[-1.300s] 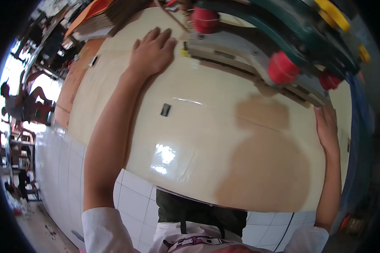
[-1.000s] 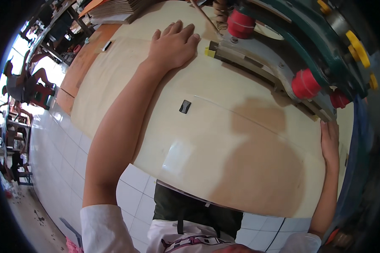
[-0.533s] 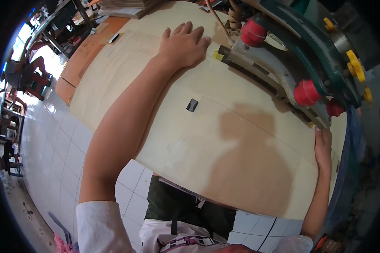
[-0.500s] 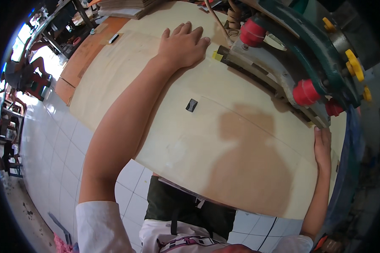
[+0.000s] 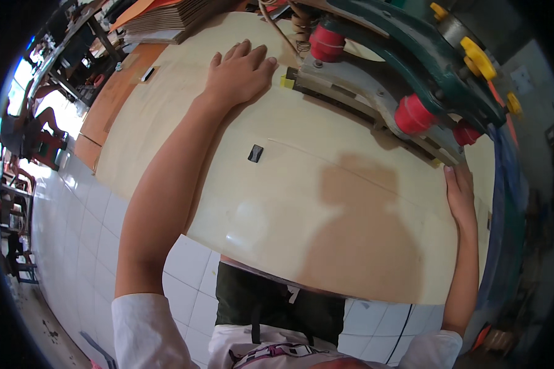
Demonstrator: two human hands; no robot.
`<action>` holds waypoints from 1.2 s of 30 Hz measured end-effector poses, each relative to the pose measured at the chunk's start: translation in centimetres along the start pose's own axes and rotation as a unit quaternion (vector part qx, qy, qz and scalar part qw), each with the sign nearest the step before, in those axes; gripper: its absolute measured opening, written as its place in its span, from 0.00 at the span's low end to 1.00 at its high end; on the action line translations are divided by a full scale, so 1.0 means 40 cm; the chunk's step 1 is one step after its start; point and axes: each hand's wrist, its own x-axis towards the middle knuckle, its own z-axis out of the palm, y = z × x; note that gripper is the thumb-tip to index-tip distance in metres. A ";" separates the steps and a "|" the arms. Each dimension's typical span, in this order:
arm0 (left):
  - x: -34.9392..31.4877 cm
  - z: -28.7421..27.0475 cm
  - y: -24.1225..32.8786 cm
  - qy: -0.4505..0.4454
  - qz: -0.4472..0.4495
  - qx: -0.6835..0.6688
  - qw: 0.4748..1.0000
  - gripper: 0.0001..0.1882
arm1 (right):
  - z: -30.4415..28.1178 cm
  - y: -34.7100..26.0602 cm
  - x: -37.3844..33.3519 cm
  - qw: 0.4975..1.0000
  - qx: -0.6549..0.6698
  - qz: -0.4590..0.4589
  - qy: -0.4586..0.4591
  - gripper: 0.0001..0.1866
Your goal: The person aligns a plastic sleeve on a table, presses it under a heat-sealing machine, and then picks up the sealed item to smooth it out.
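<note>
My left hand (image 5: pixel 242 75) rests palm down on a large pale cream board (image 5: pixel 228 203), its fingers spread. Close to its right begins the long dark bar (image 5: pixel 363 111) of a green press-like machine (image 5: pixel 412 67), marked with yellow at its end. My right hand (image 5: pixel 461 192) lies by the bar's other end, on the right side of the board. Its fingers are stretched forward, the tips partly hidden at the machine's edge. Between my arms a small dark rectangular piece (image 5: pixel 255 153) lies on the board, left of a faint straight line.
Red cylinders (image 5: pixel 415 114) and yellow knobs (image 5: pixel 477 58) sit on the machine. A stack of brown cardboard sheets (image 5: pixel 166 21) stands at the far left. White floor tiles (image 5: pixel 74 246) lie left of the board, where another person (image 5: pixel 24 129) sits low in the background.
The whole view has shifted slightly, so the board, machine and both hands appear further left. Relative to the bar and the small dark piece, my hands look unmoved.
</note>
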 end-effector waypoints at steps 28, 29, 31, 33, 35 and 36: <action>0.006 -0.059 0.018 0.117 -0.031 -0.209 0.970 0.19 | -0.045 0.037 -0.004 0.947 0.156 -0.006 0.280 0.15; 0.015 -0.048 0.019 0.102 -0.031 -0.225 0.969 0.20 | -0.061 0.042 -0.007 0.942 0.139 0.002 0.307 0.15; 0.015 -0.047 0.012 0.103 -0.038 -0.204 0.973 0.21 | -0.136 0.056 -0.010 0.917 0.093 -0.041 0.385 0.13; 0.021 -0.038 0.005 0.106 -0.028 -0.174 0.979 0.21 | -0.246 0.077 -0.035 0.866 0.100 -0.033 0.488 0.12; 0.026 -0.022 -0.031 0.113 -0.028 -0.175 0.978 0.22 | -0.336 0.105 -0.062 0.837 0.115 0.014 0.535 0.15; 0.026 -0.026 -0.026 0.110 -0.030 -0.149 0.982 0.22 | -0.371 0.145 -0.082 0.869 0.063 0.059 0.488 0.17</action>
